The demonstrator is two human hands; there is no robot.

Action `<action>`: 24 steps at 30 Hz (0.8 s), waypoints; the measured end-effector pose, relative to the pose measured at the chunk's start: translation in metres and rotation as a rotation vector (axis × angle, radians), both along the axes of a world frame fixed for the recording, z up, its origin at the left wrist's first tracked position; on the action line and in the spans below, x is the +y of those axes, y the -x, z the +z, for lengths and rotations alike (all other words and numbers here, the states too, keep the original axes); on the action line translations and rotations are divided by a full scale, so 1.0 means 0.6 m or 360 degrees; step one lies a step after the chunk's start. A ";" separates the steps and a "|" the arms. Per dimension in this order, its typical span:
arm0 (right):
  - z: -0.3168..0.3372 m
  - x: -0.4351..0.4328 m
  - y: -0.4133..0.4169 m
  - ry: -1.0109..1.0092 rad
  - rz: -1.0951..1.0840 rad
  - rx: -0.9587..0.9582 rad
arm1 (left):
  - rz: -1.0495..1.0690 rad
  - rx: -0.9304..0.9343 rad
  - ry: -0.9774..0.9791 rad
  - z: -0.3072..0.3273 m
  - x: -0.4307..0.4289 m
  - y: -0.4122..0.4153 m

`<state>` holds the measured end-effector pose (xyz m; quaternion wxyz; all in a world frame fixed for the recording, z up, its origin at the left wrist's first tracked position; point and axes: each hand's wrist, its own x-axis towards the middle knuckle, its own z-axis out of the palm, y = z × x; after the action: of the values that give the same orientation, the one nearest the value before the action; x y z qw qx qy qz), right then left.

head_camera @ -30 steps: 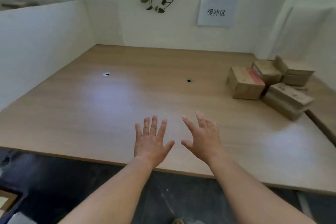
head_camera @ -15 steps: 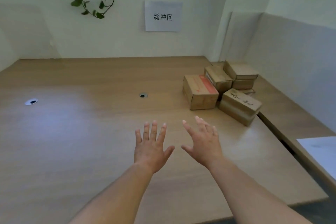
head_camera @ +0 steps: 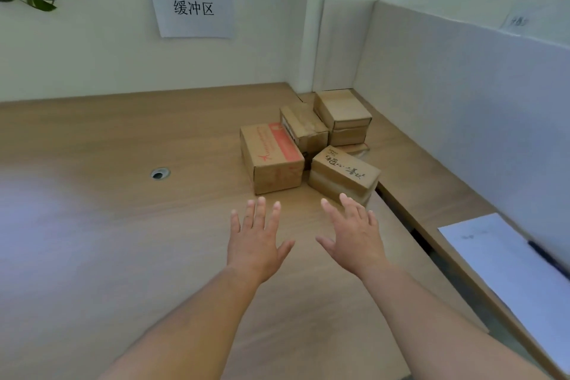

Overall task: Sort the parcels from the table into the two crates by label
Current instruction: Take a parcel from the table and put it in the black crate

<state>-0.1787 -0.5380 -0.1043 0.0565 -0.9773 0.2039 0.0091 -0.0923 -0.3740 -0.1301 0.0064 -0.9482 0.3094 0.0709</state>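
Counting six cardboard parcels (head_camera: 303, 129) bunched in the far right corner of the surface (head_camera: 123, 241), with two sitting on top of others. Nearest the hands, a red-printed parcel (head_camera: 271, 157) lying flat, long axis running from the front edge toward the back wall, short end facing forward. Just right of it, a handwritten parcel (head_camera: 344, 171) stacked on a plain one, long axis slanting toward the right edge. Behind those, one more plus a stack of two tight in the corner.

Both palm down over the surface: left hand (head_camera: 257, 244) and right hand (head_camera: 354, 237), fingers spread, holding nothing. Right fingertips overlapping the handwritten stack's bottom edge, can't tell if touching.

Also one cable hole (head_camera: 160, 173) mid-surface, one paper sign (head_camera: 192, 6) on the back wall, one white sheet (head_camera: 505, 259) on the neighbouring surface to the right.
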 end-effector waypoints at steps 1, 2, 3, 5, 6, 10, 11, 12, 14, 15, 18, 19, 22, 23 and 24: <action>-0.001 -0.023 -0.003 -0.0007 -0.0006 -0.0001 | 0.0014 0.0004 0.0001 0.000 -0.022 -0.003; -0.001 -0.046 -0.008 -0.0018 -0.0012 -0.0008 | 0.0031 0.0009 0.0000 0.001 -0.043 -0.006; -0.001 -0.071 -0.013 -0.0025 -0.0014 -0.0016 | 0.0052 0.0016 0.0001 0.003 -0.065 -0.008; 0.000 -0.123 -0.026 -0.0036 -0.0010 -0.0036 | 0.0096 0.0039 0.0012 0.008 -0.112 -0.013; 0.001 -0.150 -0.033 -0.0045 -0.0002 -0.0047 | 0.0117 0.0056 0.0025 0.010 -0.136 -0.015; 0.000 -0.259 -0.065 -0.0079 -0.0019 -0.0049 | 0.0186 0.0173 0.0110 0.023 -0.228 -0.026; -0.001 -0.284 -0.075 -0.0077 -0.0028 -0.0039 | 0.0209 0.0204 0.0134 0.025 -0.248 -0.031; -0.003 -0.307 -0.086 -0.0085 -0.0033 -0.0029 | 0.0234 0.0227 0.0153 0.027 -0.266 -0.037; -0.006 -0.343 -0.110 -0.0140 -0.0020 -0.0012 | 0.0289 0.0267 0.0186 0.028 -0.298 -0.045; -0.007 -0.357 -0.121 -0.0171 -0.0002 -0.0004 | 0.0321 0.0295 0.0205 0.027 -0.311 -0.048; -0.011 -0.381 -0.155 -0.0339 0.0073 0.0027 | 0.0426 0.0390 0.0286 0.024 -0.343 -0.057; -0.013 -0.384 -0.164 -0.0429 0.0095 0.0027 | 0.0463 0.0422 0.0322 0.023 -0.352 -0.060; -0.021 -0.389 -0.185 -0.0693 0.0099 0.0013 | 0.0561 0.0547 0.0429 0.023 -0.372 -0.070; -0.023 -0.390 -0.190 -0.0760 0.0082 0.0010 | 0.0583 0.0588 0.0460 0.023 -0.377 -0.072; -0.025 -0.391 -0.193 -0.0810 0.0066 0.0022 | 0.0600 0.0621 0.0482 0.023 -0.382 -0.074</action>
<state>-0.0627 -0.7723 -0.1193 0.2989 -0.9355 0.1754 0.0681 -0.0479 -0.6029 -0.1163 -0.2078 -0.9476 0.1305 0.2047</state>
